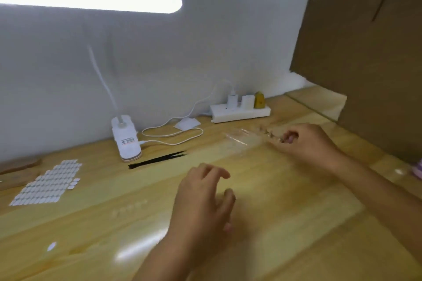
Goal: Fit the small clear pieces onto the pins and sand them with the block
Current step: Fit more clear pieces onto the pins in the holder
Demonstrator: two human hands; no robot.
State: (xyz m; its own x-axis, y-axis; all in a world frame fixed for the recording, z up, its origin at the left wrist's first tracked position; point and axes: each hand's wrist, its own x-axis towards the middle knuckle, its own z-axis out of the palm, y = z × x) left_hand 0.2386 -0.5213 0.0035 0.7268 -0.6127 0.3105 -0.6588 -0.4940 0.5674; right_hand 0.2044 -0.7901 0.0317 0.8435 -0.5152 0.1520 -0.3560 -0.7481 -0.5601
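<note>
My right hand (306, 141) is at the right of the wooden desk (91, 223), its fingers curled and pinching the right end of a clear plastic bag (239, 139) that lies flat. Tiny clear pieces (265, 131) lie blurred beside the fingertips. My left hand (205, 198) hovers over the middle of the desk, fingers loosely spread, holding nothing. A faint row of small clear pieces (130, 209) lies to the left of that hand. Wooden items (18, 167) sit at the far left edge, too blurred to identify.
Black tweezers (157, 159) lie in front of a white clip lamp base (126, 141). A sheet of white oval stickers (49, 183) is at the left, one loose oval (52, 246) nearer me. A power strip (239, 112) and cable sit by the wall; cardboard (365, 52) stands at the right.
</note>
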